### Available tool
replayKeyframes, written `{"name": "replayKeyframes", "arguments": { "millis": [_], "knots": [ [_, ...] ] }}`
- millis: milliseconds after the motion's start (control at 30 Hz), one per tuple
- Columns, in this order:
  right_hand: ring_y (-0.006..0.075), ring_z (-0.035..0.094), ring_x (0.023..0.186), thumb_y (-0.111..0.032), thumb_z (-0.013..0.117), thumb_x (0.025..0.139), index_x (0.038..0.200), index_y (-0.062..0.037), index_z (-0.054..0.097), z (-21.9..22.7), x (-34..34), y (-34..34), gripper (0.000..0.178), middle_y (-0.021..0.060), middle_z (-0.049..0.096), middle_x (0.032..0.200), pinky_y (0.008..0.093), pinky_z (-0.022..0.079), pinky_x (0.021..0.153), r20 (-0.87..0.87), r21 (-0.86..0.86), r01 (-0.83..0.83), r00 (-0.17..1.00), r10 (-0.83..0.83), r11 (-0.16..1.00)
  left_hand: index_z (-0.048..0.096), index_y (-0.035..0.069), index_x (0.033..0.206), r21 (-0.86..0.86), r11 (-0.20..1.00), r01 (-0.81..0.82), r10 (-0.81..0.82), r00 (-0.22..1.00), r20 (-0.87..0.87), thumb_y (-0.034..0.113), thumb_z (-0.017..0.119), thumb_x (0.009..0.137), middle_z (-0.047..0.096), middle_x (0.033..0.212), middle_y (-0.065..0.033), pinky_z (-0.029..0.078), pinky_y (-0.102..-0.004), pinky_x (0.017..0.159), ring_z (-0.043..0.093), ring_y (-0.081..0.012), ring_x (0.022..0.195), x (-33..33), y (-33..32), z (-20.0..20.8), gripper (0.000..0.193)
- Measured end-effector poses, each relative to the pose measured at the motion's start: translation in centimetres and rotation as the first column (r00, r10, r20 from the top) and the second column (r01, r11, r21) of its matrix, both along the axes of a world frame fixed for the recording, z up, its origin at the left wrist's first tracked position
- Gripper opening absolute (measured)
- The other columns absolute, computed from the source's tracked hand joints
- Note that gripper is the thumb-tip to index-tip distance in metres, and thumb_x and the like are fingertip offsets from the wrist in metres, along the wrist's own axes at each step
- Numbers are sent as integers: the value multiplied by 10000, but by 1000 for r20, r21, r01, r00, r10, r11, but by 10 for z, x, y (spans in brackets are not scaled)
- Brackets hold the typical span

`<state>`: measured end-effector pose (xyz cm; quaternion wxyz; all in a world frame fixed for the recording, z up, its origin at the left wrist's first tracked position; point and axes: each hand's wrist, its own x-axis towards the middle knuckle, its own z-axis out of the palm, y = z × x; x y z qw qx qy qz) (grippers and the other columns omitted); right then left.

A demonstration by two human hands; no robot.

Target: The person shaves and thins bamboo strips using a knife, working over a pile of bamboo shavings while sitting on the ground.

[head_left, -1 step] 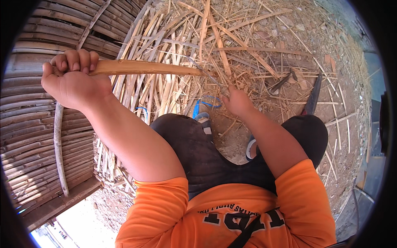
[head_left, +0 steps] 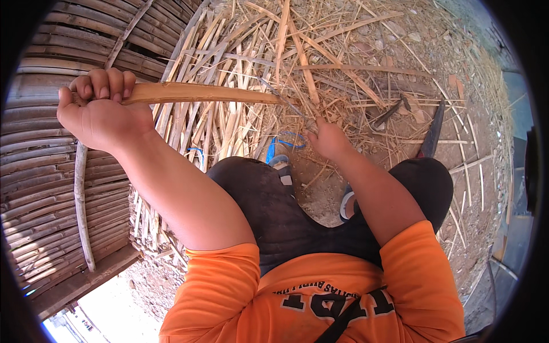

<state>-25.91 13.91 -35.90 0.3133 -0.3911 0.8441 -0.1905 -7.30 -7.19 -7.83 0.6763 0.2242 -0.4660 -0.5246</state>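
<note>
1. left hand, raised at the upper left, is curled into a tight fist around one end of a long flat strip of pale tan split bamboo; the fingers wrap over the top of the strip and the knuckles face the camera.
2. that bamboo strip runs nearly level from the fist toward the middle of the view, smooth on its broad face and fibrous along its edges, tapering as it nears the other hand.
3. right hand sits lower, just right of centre, fingers drawn together; it seems to pinch the thin far end of the strip, though whether it grips the strip or a loose sliver beside it cannot be told.
4. below and beyond both hands lies a loose heap of dry straw-coloured bamboo slivers and splinters, criss-crossed and ragged, spread over dusty brown ground.
5. on the left stands a wall of round grey-brown weathered bamboo poles, stacked side by side with ridged joints, and one thin curved stick leaning across them.
6. a dark long-handled tool lies on the ground to the right among the slivers, well apart from the hands.
7. a bit of blue cord shows near the person's shoe, just left of the right hand.
8. the person wears an orange short-sleeved shirt and dark trousers, knees bent.
</note>
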Motion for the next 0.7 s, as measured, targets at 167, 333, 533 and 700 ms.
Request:
{"name": "replayKeyframes", "arguments": {
  "millis": [167, 333, 533, 700],
  "knots": [
    [458, 673, 969, -389, 651, 936, 1134, 81, 602, 3, -9, -5, 513, 306, 687, 980, 499, 537, 840, 66, -48, 45, 997, -41, 998, 354, 141, 728, 8, 1000, 18, -18, 1000, -19, 311, 294, 1012, 304, 598, 0, 237, -297, 508, 239, -130, 518, 1, -4, -2, 336],
    [453, 684, 890, -440, 654, 937, 1072, 75, 605, 66, 0, -15, 535, 284, 690, 909, 502, 542, 796, 30, -107, 57, 998, -54, 993, 336, 135, 711, -37, 999, 16, -16, 1000, 5, 288, 291, 998, 275, 593, -5, 220, -304, 506, 212, -139, 523, -5, 3, 2, 328],
    [447, 688, 875, -443, 630, 965, 1089, 16, 592, 92, 9, -16, 477, 276, 692, 885, 525, 545, 769, -59, -475, -50, 998, 25, 878, 339, 140, 712, -33, 999, 30, -30, 1000, 5, 286, 291, 995, 274, 592, -8, 224, -309, 508, 221, -146, 528, -5, -1, 2, 322],
    [433, 689, 950, -428, 600, 988, 1129, 21, 583, 12, 11, -1, 471, 269, 702, 973, 520, 547, 829, -84, 83, -7, 996, 14, 997, 341, 140, 710, -7, 1000, -19, 19, 1000, 19, 285, 289, 1000, 278, 592, -9, 227, -311, 511, 224, -143, 526, -5, 3, 0, 329]
  ]
}}
